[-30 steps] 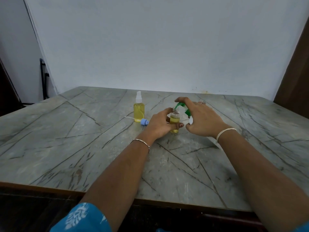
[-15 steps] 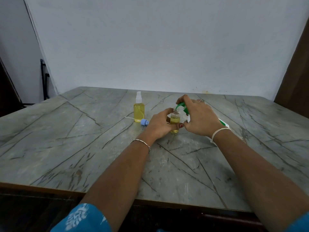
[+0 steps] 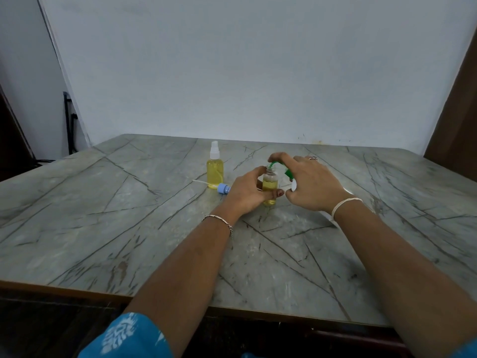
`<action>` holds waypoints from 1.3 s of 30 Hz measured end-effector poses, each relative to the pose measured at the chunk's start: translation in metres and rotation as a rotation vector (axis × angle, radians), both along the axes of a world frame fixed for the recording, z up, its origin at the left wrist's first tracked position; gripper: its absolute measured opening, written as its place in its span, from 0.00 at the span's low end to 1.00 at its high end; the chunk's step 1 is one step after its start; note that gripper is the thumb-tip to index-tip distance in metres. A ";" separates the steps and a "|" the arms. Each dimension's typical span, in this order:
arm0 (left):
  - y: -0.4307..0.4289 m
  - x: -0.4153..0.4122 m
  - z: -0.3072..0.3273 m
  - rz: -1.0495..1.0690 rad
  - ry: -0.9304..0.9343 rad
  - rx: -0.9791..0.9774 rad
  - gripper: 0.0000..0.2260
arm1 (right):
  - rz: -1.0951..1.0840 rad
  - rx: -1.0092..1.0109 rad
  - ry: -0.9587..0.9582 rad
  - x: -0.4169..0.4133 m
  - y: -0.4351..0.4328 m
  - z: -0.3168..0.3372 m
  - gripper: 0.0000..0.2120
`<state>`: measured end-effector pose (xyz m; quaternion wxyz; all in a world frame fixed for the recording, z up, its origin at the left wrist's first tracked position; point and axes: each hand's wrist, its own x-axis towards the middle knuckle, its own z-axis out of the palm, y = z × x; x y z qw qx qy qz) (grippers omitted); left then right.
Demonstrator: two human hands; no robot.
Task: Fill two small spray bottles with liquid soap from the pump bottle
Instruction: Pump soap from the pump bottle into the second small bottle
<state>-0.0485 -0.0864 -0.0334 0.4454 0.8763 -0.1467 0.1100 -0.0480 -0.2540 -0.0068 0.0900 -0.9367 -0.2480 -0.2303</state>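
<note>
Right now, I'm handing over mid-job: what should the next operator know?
Left hand grips the open spray bottle, upright on the table, partly filled.
Right hand holds the pump bottle, green spout at the open mouth.
Done: white-capped spray bottle is filled and closed.
Left: top up this one, then fit the blue spray cap lying beside it.
</note>
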 end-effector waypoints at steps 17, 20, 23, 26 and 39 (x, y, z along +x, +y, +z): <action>0.000 -0.002 0.001 0.003 0.008 -0.025 0.27 | -0.029 0.008 -0.028 -0.001 0.005 0.000 0.32; 0.000 -0.001 0.000 0.006 0.015 -0.010 0.28 | -0.028 0.000 -0.019 -0.003 0.003 0.001 0.34; 0.001 0.000 0.000 0.006 0.012 0.000 0.27 | -0.030 -0.006 -0.012 -0.005 0.003 0.000 0.34; 0.000 0.001 0.000 0.006 0.006 0.011 0.27 | -0.053 -0.018 -0.016 -0.006 0.004 0.000 0.33; 0.000 0.002 0.000 0.003 0.004 0.023 0.29 | -0.078 -0.001 -0.049 0.000 0.009 0.000 0.31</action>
